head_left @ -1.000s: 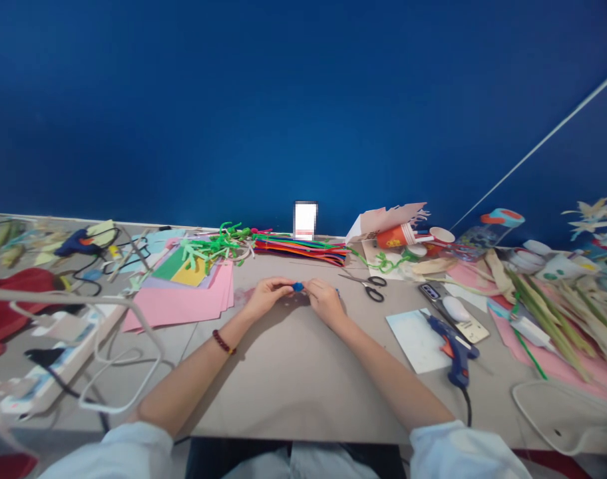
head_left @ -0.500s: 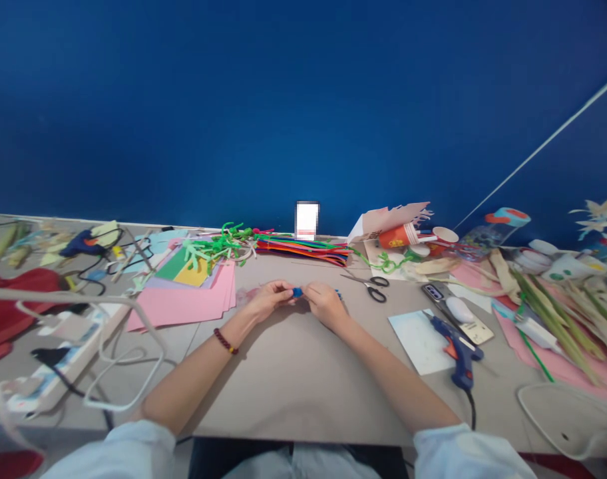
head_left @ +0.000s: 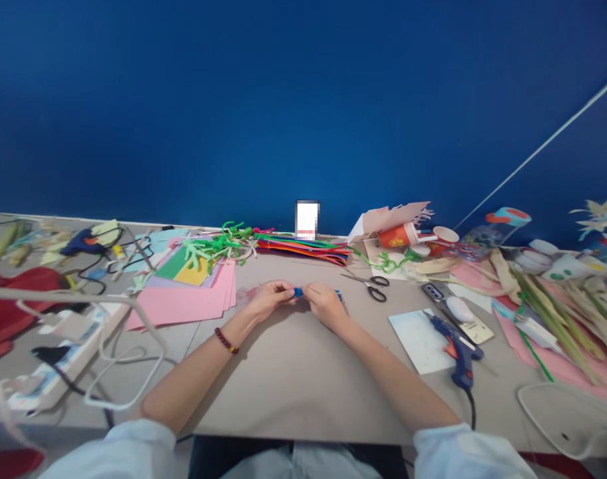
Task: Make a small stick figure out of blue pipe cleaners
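Over the middle of the table, a small blue pipe cleaner [head_left: 297,293], apparently bunched or coiled, shows between my fingertips. My left hand [head_left: 272,299] pinches its left side, with thumb and forefinger closed. From the other side my right hand [head_left: 325,305] grips it, fingers curled together. More blue shows just past the right knuckles; whether it is the same piece I cannot tell. Behind my hands lies a bundle of coloured pipe cleaners [head_left: 303,250]. Scissors [head_left: 376,287] with black handles rest to the right of my right hand.
Pink paper sheets [head_left: 184,306] and green pipe cleaner pieces [head_left: 218,247] lie left. A power strip [head_left: 71,362] with cables is nearer on that side. To the right are a blue glue gun [head_left: 458,352], a phone [head_left: 476,330], paper cups [head_left: 399,235] and dried husks [head_left: 558,313].
Both hands stay in nearly the same place. Slightly more of the blue pipe cleaner shows between the fingertips, and the right fingers have shifted a little.
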A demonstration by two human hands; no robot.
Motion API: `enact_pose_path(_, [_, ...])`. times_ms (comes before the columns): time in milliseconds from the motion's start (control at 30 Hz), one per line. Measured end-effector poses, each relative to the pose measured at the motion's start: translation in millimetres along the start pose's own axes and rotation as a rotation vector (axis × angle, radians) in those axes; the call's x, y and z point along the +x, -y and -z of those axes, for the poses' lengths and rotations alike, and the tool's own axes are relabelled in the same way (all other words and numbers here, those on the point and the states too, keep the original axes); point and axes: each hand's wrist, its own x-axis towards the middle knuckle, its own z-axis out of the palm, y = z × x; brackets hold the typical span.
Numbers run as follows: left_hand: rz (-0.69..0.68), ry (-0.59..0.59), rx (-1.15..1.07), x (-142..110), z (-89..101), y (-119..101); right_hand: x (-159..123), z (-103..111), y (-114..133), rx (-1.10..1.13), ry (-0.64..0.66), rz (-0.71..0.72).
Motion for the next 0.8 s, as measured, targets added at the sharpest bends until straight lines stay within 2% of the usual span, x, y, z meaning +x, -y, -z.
enact_pose_path(600, [-0.002, 0.012, 0.022, 1.4, 0.8, 1.9, -2.1, -0.1, -1.7, -0.003, 0.019, -0.009])
enact_pose_path(800, [0.028, 0.013, -0.079, 3.9, 4.0, -0.3, 0.8, 0.4, 4.4, 0.123, -0.037, -0.098])
